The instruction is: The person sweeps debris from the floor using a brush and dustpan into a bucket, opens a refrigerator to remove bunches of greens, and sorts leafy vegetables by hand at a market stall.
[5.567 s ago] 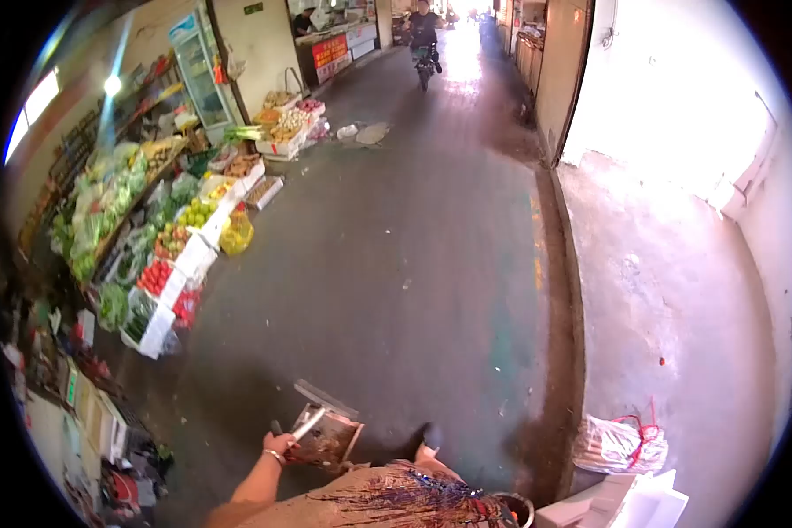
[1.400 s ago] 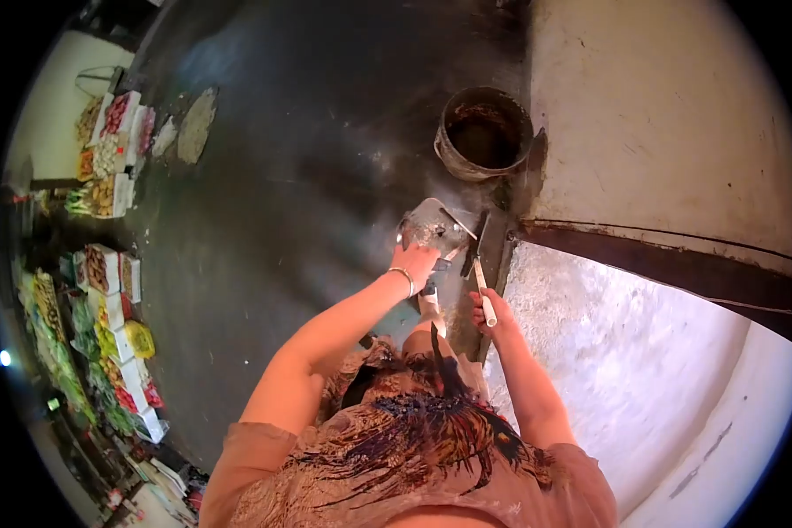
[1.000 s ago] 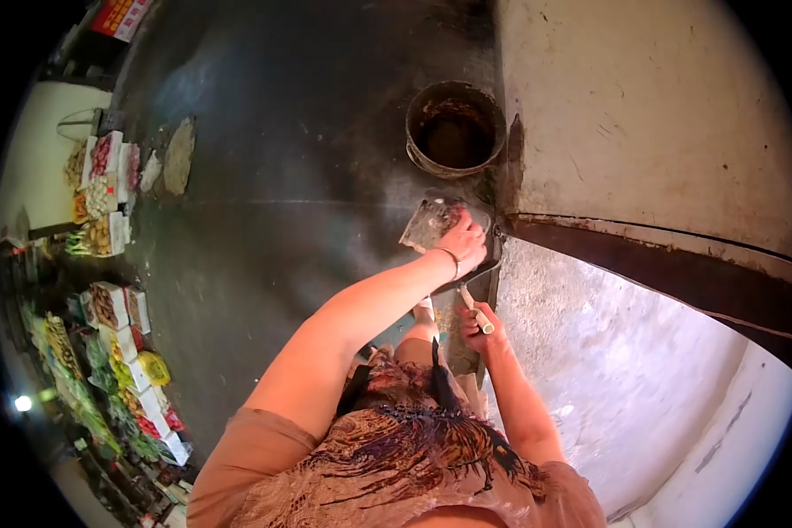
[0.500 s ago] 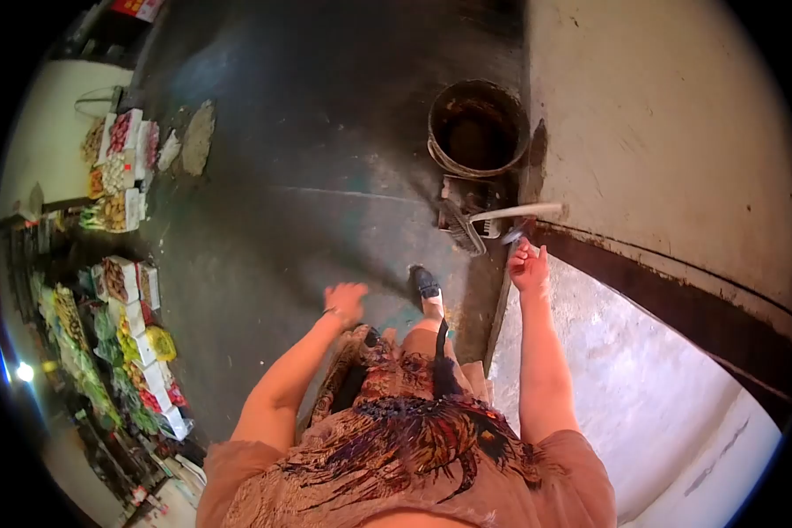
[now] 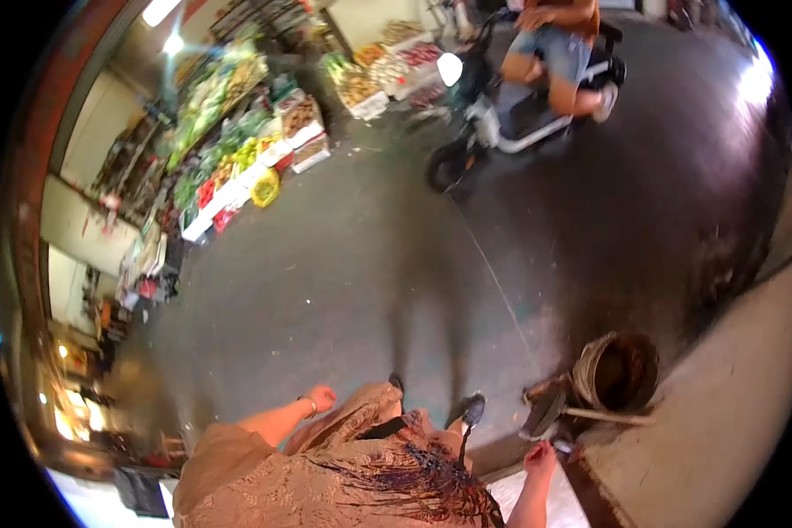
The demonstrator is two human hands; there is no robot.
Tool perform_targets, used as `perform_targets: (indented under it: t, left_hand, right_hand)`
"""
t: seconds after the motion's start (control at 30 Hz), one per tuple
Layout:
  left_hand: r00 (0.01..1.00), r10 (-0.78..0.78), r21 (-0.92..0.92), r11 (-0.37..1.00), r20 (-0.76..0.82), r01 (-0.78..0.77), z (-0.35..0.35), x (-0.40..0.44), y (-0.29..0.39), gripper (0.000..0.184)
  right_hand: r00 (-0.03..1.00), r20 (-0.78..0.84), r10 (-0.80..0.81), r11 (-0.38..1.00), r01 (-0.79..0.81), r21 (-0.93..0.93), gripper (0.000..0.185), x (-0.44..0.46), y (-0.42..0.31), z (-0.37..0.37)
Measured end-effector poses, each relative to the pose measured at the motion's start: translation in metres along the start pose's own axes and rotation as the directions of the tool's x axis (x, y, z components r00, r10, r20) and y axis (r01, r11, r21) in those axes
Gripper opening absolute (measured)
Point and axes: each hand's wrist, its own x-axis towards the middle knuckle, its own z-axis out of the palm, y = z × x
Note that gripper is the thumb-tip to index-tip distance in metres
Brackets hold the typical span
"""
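My left hand [image 5: 323, 398], with a band at its wrist, hangs beside my brown patterned clothing, holding nothing visible; its fingers look loosely apart. Low on the right, my right hand [image 5: 541, 455] has its fingers curled together. A small pale, shiny thing [image 5: 562, 445] shows right by its fingertips; whether they grip it I cannot tell. Just beyond that hand lies a brush [image 5: 546, 414] with a long pale handle [image 5: 609, 416]. A dirty round bucket [image 5: 587, 370] stands behind the brush, near the wall.
A person on a scooter [image 5: 510, 132] is on the dark floor [image 5: 343, 264] ahead. Boxes of vegetables and fruit [image 5: 246, 180] line the far left side, with more boxes [image 5: 370, 106] farther back. A pale wall or panel [image 5: 722, 387] borders the right.
My view has swung up and left, bringing the scooter rider and more of the stalls into sight. Bucket, brush and both hands now appear lower in view. My left hand's fingers look less spread.
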Motion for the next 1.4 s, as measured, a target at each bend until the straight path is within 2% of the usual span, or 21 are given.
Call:
perform_targets:
  t: [0.07, 0.23, 0.27, 0.3, 0.33, 0.4, 0.43, 0.6, 0.67, 0.73, 0.8, 0.83, 0.87, 0.93, 0.97, 1.0, 1.07, 1.1, 1.17, 1.33, 1.4]
  left_hand:
    - [0.997, 0.031, -0.036, 0.999, -0.073, -0.033, 0.01, -0.003, -0.037, 0.026]
    - [0.986, 0.139, -0.066, 0.987, -0.095, -0.145, 0.044, 0.02, -0.121, 0.024]
    - [0.984, 0.175, -0.038, 0.984, -0.03, -0.177, 0.05, 0.026, -0.135, 0.024]
    - [0.959, 0.278, 0.257, 0.924, 0.053, -0.282, 0.063, 0.052, -0.155, 0.024]
    - [0.957, 0.287, 0.232, 0.929, 0.044, -0.29, 0.069, 0.052, -0.164, 0.024]
    - [0.988, 0.149, -0.271, 0.95, -0.041, -0.155, 0.075, 0.053, -0.187, 0.025]
    - [0.999, 0.032, -0.528, 0.849, 0.04, -0.006, 0.081, 0.064, -0.196, 0.026]
    - [0.999, -0.036, -0.621, 0.783, -0.023, 0.014, 0.025, 0.05, -0.199, 0.023]
    - [0.997, -0.076, -0.778, 0.627, -0.028, 0.026, 0.009, 0.056, -0.219, 0.023]
    - [0.995, -0.097, -0.801, 0.598, -0.03, 0.034, -0.001, 0.076, -0.243, 0.025]
    - [0.969, -0.2, -0.852, 0.524, -0.147, -0.021, -0.005, 0.101, -0.268, 0.028]
    - [0.948, -0.258, -0.828, 0.561, -0.188, -0.011, -0.009, 0.103, -0.276, 0.026]
    - [0.945, -0.265, -0.83, 0.558, -0.191, -0.011, -0.012, 0.107, -0.284, 0.026]
    - [0.943, -0.248, -0.85, 0.523, -0.221, -0.061, -0.011, 0.115, -0.296, 0.025]
    - [0.938, -0.309, -0.887, 0.462, -0.161, 0.0, -0.013, 0.112, -0.294, 0.023]
    - [0.939, -0.304, -0.884, 0.467, -0.161, 0.0, -0.007, 0.12, -0.298, 0.023]
    - [0.934, -0.323, -0.951, 0.305, -0.154, -0.051, 0.006, 0.134, -0.306, 0.021]
    - [0.934, -0.324, -0.949, 0.312, -0.153, -0.047, 0.001, 0.132, -0.304, 0.021]
    - [0.941, -0.318, -0.984, 0.166, -0.115, -0.065, -0.006, 0.127, -0.292, 0.019]
    - [0.961, -0.273, -0.997, 0.069, -0.035, -0.017, -0.058, 0.16, -0.289, 0.024]
    - [0.96, -0.279, -0.996, 0.086, -0.037, -0.014, -0.08, 0.182, -0.288, 0.024]
  right_hand:
    - [0.996, 0.085, 0.006, 0.973, 0.014, -0.229, 0.021, -0.001, 0.006, 0.011]
    - [0.993, 0.118, -0.008, 0.88, 0.063, -0.47, 0.02, -0.008, 0.022, 0.062]
    - [0.989, 0.148, -0.016, 0.852, 0.09, -0.515, 0.02, -0.011, 0.027, 0.072]
    - [0.987, 0.161, -0.023, 0.849, 0.105, -0.518, 0.008, -0.018, 0.033, 0.085]
    - [0.984, 0.174, -0.036, 0.837, 0.125, -0.533, 0.008, -0.023, 0.042, 0.096]
    - [0.965, 0.217, -0.146, 0.72, 0.254, -0.646, 0.019, -0.033, 0.064, 0.12]
    - [0.967, 0.229, -0.112, 0.694, 0.241, -0.678, 0.01, -0.037, 0.073, 0.129]
    - [0.951, 0.264, -0.161, 0.44, 0.309, -0.843, 0.022, -0.087, 0.136, 0.187]
    - [0.938, 0.339, -0.067, 0.404, 0.337, -0.85, 0.026, -0.094, 0.158, 0.202]
    - [0.938, 0.343, -0.052, 0.475, 0.326, -0.817, 0.024, -0.087, 0.172, 0.214]
    - [0.978, 0.201, 0.05, 0.545, 0.142, -0.826, 0.023, -0.086, 0.186, 0.236]
    - [0.98, 0.186, 0.077, 0.4, 0.141, -0.906, 0.023, -0.08, 0.194, 0.247]
    - [0.979, 0.189, 0.083, 0.395, 0.141, -0.908, 0.023, -0.084, 0.207, 0.257]
    - [0.95, 0.312, -0.01, 0.094, 0.311, -0.946, 0.024, -0.088, 0.227, 0.277]
    - [0.983, 0.169, 0.073, 0.428, 0.122, -0.895, 0.026, -0.1, 0.233, 0.293]
    - [0.983, 0.168, 0.07, 0.434, 0.122, -0.893, 0.026, -0.098, 0.239, 0.303]
    - [0.988, 0.142, 0.066, 0.313, 0.115, -0.943, 0.027, -0.093, 0.254, 0.326]
    - [0.965, 0.261, -0.014, 0.176, 0.259, -0.95, 0.026, -0.1, 0.263, 0.332]
    - [0.97, 0.241, -0.021, 0.176, 0.241, -0.954, 0.026, -0.095, 0.275, 0.351]
    - [0.984, 0.172, -0.032, 0.057, 0.174, -0.983, 0.021, -0.07, 0.299, 0.41]
    - [0.966, 0.257, -0.012, -0.048, 0.256, -0.965, 0.018, -0.068, 0.312, 0.438]
